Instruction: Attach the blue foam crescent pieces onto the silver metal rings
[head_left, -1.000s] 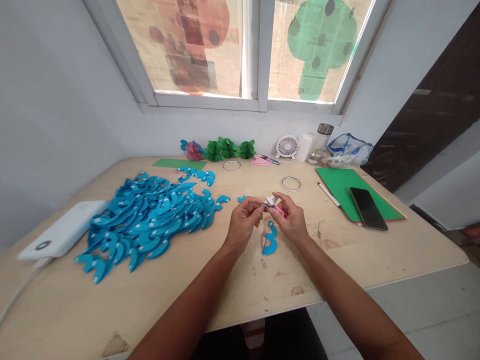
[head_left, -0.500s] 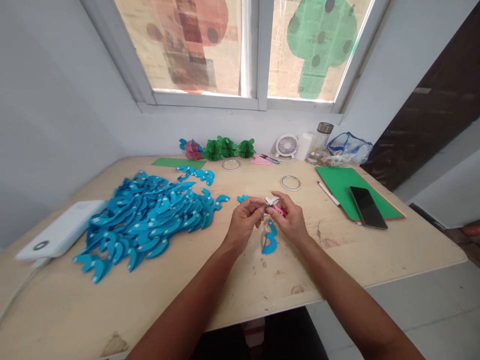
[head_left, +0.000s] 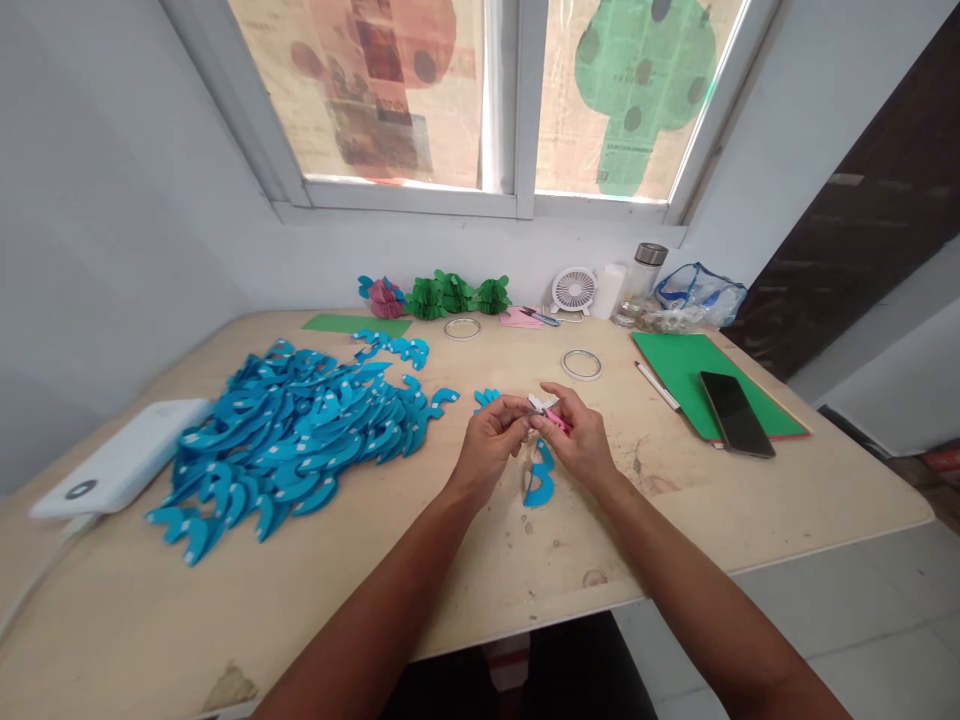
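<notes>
Pale wood table (head_left: 787,500), grey walls (head_left: 112,220), papered window (head_left: 517,100), daylight.

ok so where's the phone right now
In the head view, the phone lies face up on the green sheet at the table's right side, right of the white pen and well right of both hands.

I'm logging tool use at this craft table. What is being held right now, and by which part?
The right hand grips small pink-handled snips by the handle; what the left hand fingertips pinch at the blades cannot be told.
</notes>
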